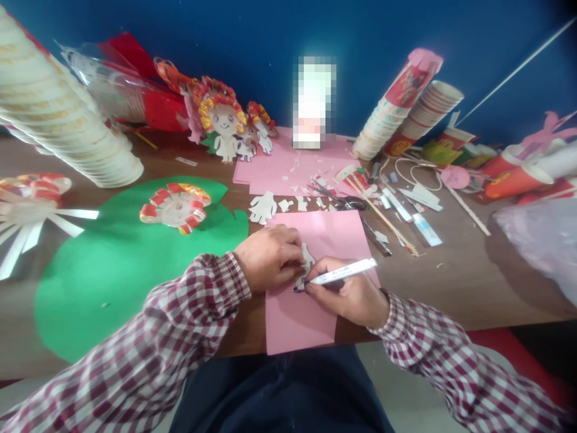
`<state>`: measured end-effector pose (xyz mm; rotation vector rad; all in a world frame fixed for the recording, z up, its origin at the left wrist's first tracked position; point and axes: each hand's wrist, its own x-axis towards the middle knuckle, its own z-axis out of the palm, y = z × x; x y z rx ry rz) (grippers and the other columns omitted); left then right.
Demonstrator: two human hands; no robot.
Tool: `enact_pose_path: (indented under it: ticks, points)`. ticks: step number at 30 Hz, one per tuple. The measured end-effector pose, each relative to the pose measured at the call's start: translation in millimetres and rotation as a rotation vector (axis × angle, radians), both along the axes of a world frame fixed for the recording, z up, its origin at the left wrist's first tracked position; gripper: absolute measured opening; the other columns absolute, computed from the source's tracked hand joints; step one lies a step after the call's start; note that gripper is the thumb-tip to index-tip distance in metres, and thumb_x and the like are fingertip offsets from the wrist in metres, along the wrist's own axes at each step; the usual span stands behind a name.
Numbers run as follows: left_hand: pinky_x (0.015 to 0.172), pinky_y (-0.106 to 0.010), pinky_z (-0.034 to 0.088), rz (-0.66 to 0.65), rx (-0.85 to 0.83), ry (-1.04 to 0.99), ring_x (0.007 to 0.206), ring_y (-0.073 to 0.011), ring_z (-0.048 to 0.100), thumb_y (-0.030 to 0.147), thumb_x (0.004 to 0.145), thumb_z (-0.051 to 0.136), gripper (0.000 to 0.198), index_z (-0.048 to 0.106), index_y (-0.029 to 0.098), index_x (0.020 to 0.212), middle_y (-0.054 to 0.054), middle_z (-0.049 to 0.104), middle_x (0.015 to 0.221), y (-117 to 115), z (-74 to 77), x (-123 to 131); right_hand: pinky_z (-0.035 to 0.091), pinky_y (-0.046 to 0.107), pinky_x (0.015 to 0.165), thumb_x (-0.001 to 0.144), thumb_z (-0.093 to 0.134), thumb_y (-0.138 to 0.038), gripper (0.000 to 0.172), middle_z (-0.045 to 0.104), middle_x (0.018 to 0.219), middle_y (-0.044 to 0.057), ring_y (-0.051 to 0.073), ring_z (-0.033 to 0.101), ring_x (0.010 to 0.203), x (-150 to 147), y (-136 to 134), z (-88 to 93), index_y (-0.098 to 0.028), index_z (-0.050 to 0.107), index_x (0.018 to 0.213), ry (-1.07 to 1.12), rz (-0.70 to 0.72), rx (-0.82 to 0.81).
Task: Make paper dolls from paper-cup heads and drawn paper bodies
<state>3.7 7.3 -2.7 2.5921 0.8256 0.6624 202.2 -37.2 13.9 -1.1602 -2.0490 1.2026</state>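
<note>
A pink paper sheet (311,282) lies at the table's near edge. On it rests a small white paper cut-out (307,263), pressed down by my left hand (269,257) with closed fingers. My right hand (349,296) grips a white marker pen (343,272), its dark tip touching the pink sheet beside the cut-out. Both sleeves are red-and-white checked.
A big green paper disc (112,270) with a red-and-yellow cup flower (175,207) lies left. Stacks of paper cups (67,120) stand far left and at the back right (406,108). Paper dolls (225,129), more pink sheets (288,168), scissors (342,201), sticks and scraps lie behind.
</note>
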Motion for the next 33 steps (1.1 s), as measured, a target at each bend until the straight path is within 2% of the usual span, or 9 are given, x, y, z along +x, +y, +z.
enact_pose_path:
  ticks: [20, 33]
  points:
    - [0.071, -0.031, 0.044, -0.006, -0.002, 0.001, 0.078, -0.0174, 0.056, 0.024, 0.081, 0.057, 0.014, 0.068, 0.018, 0.076, -0.006, 0.061, 0.083, 0.2, 1.4, -1.1, 0.047, 0.021, 0.051, 0.079, 0.061, -0.022, 0.006, 0.066, 0.069, 0.003, 0.012, 0.059, 0.057, 0.1, -1.9, 0.9, -0.016, 0.059, 0.079, 0.038, -0.014, -0.04]
    - [0.072, -0.031, 0.044, -0.003, 0.007, -0.011, 0.078, -0.0173, 0.056, 0.022, 0.08, 0.058, 0.012, 0.068, 0.017, 0.076, -0.006, 0.062, 0.084, 0.5, 0.4, -0.9, 0.05, 0.022, 0.054, 0.08, 0.062, -0.022, 0.008, 0.068, 0.073, 0.004, 0.013, 0.062, 0.061, -0.2, -0.9, -0.5, -0.015, 0.061, 0.083, 0.054, -0.012, -0.033]
